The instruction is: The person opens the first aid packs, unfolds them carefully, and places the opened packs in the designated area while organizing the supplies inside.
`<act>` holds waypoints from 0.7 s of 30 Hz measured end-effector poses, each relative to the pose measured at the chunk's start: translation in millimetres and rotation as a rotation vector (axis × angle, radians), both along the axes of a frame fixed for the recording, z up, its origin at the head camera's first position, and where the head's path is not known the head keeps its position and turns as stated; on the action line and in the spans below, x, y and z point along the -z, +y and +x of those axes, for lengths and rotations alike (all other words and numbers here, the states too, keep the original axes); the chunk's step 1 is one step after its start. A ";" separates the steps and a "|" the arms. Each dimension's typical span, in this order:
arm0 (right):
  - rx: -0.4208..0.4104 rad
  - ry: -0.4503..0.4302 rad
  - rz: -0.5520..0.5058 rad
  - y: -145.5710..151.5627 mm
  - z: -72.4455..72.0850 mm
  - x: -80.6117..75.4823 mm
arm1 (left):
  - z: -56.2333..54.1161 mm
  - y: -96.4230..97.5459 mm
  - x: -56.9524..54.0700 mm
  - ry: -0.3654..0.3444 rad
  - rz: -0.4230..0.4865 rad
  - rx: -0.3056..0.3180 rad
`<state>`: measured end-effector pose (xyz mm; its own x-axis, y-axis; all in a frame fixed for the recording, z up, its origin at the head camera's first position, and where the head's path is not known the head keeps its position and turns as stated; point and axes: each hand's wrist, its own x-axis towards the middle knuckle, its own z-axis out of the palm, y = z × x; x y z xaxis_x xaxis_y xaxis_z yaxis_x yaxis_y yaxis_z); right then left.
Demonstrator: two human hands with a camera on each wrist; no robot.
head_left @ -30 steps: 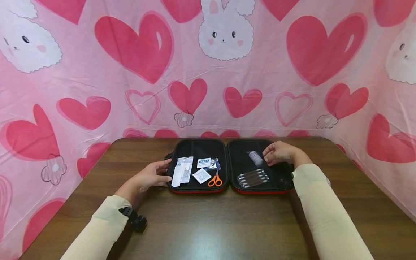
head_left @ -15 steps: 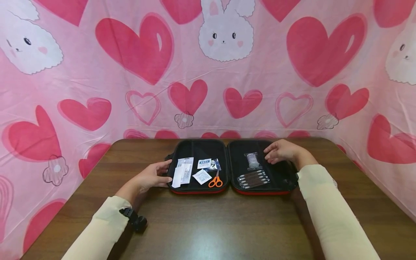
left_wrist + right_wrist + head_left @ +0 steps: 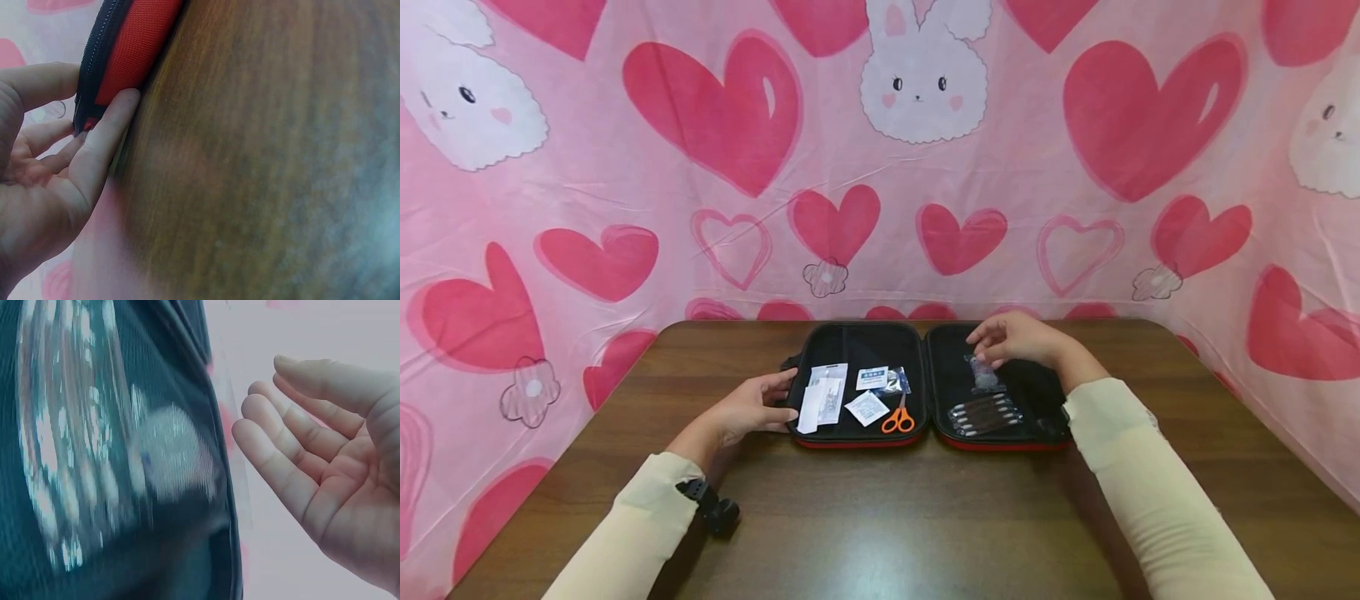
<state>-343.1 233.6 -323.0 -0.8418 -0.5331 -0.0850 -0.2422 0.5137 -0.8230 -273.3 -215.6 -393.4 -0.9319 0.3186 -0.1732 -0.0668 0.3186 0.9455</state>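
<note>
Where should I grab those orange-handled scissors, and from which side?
Probably pinch the orange loop handles, coming from above on your near side: they lie toward you, close to the near rim of the black-lined red case, while the blades point away.

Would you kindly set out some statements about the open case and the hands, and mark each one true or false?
1. The case lies open on the table. True.
2. The orange-handled scissors are in the case's right half, as the head view shows it. False: the orange-handled scissors lie in the left half.
3. The left hand touches the edge of the case. True.
4. The right hand grips the swab pack. False: the right hand holds nothing, and the swab pack lies in the case.
5. The swab pack lies nearer the person than the wrapped roll. True.
</note>
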 end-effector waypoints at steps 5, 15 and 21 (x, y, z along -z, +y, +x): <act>-0.029 0.040 0.042 -28.5 2.7 -3.4 | 0.1 0.6 0.4 0.002 -0.005 -0.002; -0.118 0.109 -0.017 -76.4 -1.2 6.6 | 0.5 2.2 0.0 0.000 0.002 -0.002; -0.128 0.106 -0.016 -96.2 -7.8 10.4 | 1.3 1.2 -0.3 0.000 -0.008 -0.012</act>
<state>-350.9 137.4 -333.4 -0.7704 -0.6375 0.0102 -0.3909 0.4596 -0.7975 -272.0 -214.5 -393.1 -0.9358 0.3058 -0.1753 -0.0705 0.3251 0.9430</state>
